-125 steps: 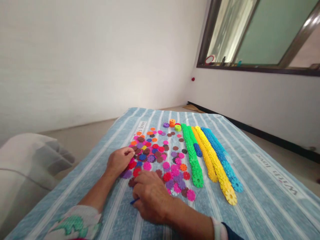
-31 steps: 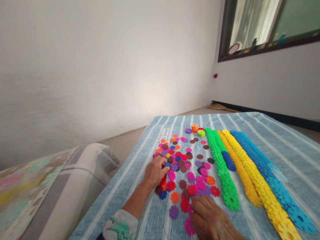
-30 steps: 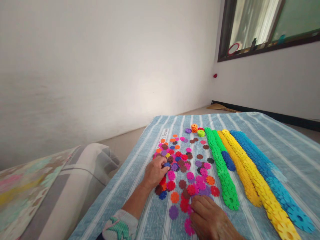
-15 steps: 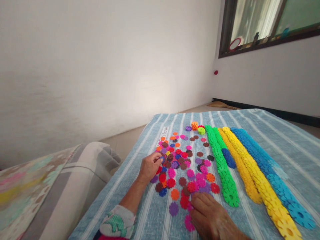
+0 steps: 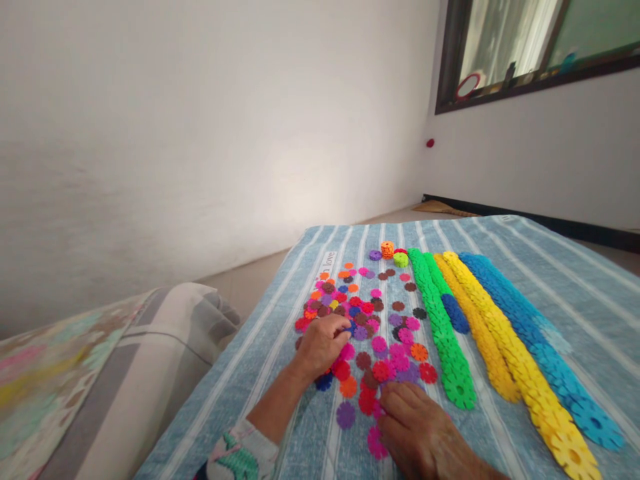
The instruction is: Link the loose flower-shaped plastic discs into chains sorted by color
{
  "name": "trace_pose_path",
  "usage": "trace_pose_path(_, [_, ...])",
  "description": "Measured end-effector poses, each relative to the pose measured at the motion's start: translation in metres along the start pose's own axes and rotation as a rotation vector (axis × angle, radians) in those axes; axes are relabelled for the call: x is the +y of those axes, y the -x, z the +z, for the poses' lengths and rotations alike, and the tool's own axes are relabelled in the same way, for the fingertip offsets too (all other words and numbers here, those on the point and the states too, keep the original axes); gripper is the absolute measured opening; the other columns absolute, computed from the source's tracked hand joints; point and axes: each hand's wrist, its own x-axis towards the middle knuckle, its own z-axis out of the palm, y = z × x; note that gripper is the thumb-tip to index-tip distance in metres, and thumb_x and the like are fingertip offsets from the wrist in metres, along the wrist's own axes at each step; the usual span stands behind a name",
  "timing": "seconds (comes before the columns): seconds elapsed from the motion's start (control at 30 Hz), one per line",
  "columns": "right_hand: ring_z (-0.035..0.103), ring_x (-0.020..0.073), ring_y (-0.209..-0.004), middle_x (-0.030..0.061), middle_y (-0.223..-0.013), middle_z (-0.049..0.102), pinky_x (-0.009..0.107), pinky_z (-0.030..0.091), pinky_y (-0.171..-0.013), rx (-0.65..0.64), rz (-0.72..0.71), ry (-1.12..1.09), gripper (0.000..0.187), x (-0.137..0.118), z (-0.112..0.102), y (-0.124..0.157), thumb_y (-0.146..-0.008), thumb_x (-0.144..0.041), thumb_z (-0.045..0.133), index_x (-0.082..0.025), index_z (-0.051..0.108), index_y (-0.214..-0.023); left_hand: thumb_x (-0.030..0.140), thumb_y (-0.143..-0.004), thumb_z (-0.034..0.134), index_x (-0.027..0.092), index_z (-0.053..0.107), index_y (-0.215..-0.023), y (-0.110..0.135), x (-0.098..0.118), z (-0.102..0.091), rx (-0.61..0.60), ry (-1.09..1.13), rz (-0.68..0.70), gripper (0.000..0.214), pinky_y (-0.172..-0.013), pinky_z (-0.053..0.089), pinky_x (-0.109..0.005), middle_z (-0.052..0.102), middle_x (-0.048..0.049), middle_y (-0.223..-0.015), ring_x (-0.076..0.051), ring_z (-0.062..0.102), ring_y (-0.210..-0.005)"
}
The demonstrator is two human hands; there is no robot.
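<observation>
White walls close off the far side, with a dark-framed window [image 5: 540,47] high on the right. Below lies a striped blue cloth [image 5: 575,280], a grey cushion [image 5: 165,347] at its left edge.

Loose snowflake discs [image 5: 395,308] in red, pink, purple, brown and orange are scattered over the middle of the cloth. Right of them run long overlapped rows sorted by colour: a green row [image 5: 443,327], a yellow row [image 5: 500,347] and a blue row [image 5: 530,340]. A short dark blue stack [image 5: 455,313] sits between green and yellow. At the far end stand a small orange stack [image 5: 387,249] and a lime stack [image 5: 401,259].

The left hand [image 5: 323,343] rests on the left part of the scatter, fingers curled down onto the discs. Whether they have closed on one cannot be told. The right hand [image 5: 420,433] lies palm down at the near edge, its fingertips touching red and pink discs. What is under the palm is hidden.

The work in hand looks like picking through the mixed discs. Lifting a single one would call for a fingertip pinch at its rim, since many overlap.

A white label [image 5: 327,259] on the cloth reads "love".
</observation>
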Motion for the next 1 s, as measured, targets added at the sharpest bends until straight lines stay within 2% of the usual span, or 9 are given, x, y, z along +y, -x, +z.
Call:
trace_pose_path(0.17, [0.048, 0.0173, -0.067, 0.0028, -0.071, 0.051, 0.031, 0.034, -0.060, -0.016, 0.004, -0.002, 0.031, -0.001, 0.000, 0.000, -0.092, -0.008, 0.036, -0.018, 0.050, -0.067, 0.013, -0.076, 0.056, 0.019, 0.070, -0.083, -0.006, -0.004, 0.000, 0.083, 0.068, -0.059, 0.018, -0.073, 0.048, -0.024, 0.070, -0.0005, -0.081, -0.014, 0.063, -0.074])
trace_pose_path(0.33, [0.048, 0.0177, -0.067, 0.0024, -0.070, 0.050, 0.031, 0.033, -0.060, -0.014, 0.019, 0.014, 0.028, -0.001, 0.003, 0.002, -0.089, -0.005, 0.040, -0.019, 0.050, -0.067, 0.013, -0.076, 0.056, 0.021, 0.073, -0.085, -0.013, -0.006, 0.002, 0.018, 0.078, -0.089, 0.021, -0.072, 0.048, -0.025, 0.069, -0.0003, -0.082, -0.014, 0.062, -0.076])
trace_pose_path(0.57, [0.047, 0.0176, -0.067, 0.0020, -0.070, 0.050, 0.032, 0.032, -0.060, -0.032, 0.020, 0.036, 0.026, -0.001, 0.001, 0.000, -0.088, -0.005, 0.041, -0.019, 0.048, -0.067, 0.015, -0.080, 0.055, 0.021, 0.072, -0.087, -0.017, -0.003, 0.001, -0.062, -0.153, -0.023, 0.020, -0.076, 0.044, -0.027, 0.064, -0.0025, -0.083, -0.017, 0.060, -0.081])
trace_pose_path(0.73, [0.048, 0.0170, -0.067, 0.0014, -0.070, 0.051, 0.031, 0.033, -0.060, -0.045, 0.008, 0.033, 0.025, -0.001, -0.001, -0.001, -0.089, -0.007, 0.043, -0.019, 0.048, -0.068, 0.017, -0.080, 0.057, 0.021, 0.070, -0.082, -0.019, -0.001, -0.001, -0.102, -0.223, -0.070, 0.013, -0.070, 0.041, -0.026, 0.059, -0.0017, -0.077, -0.016, 0.056, -0.074])
trace_pose_path(0.87, [0.048, 0.0166, -0.066, 0.0012, -0.069, 0.050, 0.031, 0.033, -0.060, -0.052, 0.008, 0.037, 0.025, -0.002, -0.004, -0.004, -0.090, -0.009, 0.043, -0.019, 0.049, -0.068, 0.017, -0.078, 0.059, 0.020, 0.069, -0.079, -0.020, -0.002, 0.000, -0.102, -0.204, -0.082, 0.011, -0.068, 0.040, -0.026, 0.057, -0.0008, -0.075, -0.015, 0.055, -0.071])
trace_pose_path(1.0, [0.048, 0.0171, -0.066, 0.0021, -0.069, 0.051, 0.032, 0.031, -0.058, -0.058, 0.018, 0.014, 0.028, -0.002, -0.005, -0.005, -0.091, -0.008, 0.038, -0.018, 0.048, -0.068, 0.013, -0.074, 0.060, 0.019, 0.069, -0.081, -0.023, -0.008, 0.003, -0.081, -0.095, -0.108, 0.013, -0.069, 0.043, -0.025, 0.060, -0.0010, -0.079, -0.014, 0.057, -0.071])
